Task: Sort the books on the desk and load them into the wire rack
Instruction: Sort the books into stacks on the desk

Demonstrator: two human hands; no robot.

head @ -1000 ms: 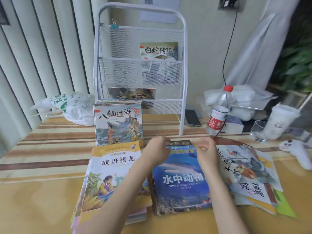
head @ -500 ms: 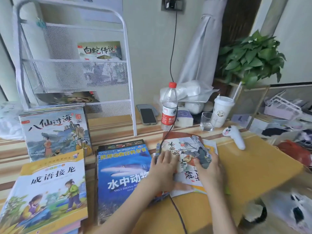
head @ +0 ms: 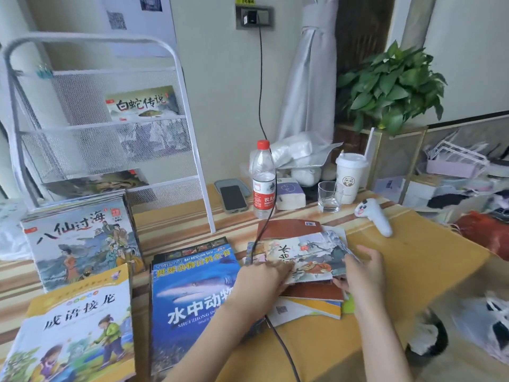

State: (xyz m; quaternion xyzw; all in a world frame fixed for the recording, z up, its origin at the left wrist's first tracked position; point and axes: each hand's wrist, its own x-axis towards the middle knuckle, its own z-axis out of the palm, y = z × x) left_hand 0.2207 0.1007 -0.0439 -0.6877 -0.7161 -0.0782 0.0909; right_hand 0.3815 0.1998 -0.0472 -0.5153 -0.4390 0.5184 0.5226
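We're early in this one. The rack (head: 110, 133) at far left holds just two books that we can see: one (head: 143, 103) up on the middle shelf, another (head: 96, 181) lying low behind the stacks. Everything else sits on the desk (head: 413, 271). Three sorted-looking piles wait at left: the sea-scene stack (head: 82, 244), the yellow book (head: 77, 326) nearest us, the blue book (head: 192, 293) beside it. On the right, we're into the loose heap (head: 308, 288). Our left hand (head: 261, 277) lies on the near-left edge of the painted book (head: 305, 257), fingers fairly straight, pressing more than gripping. Our right hand (head: 363, 271) curls at its right edge, thumb seemingly under, so we judge that a pinch. Most sorting looks done; loading has barely started.
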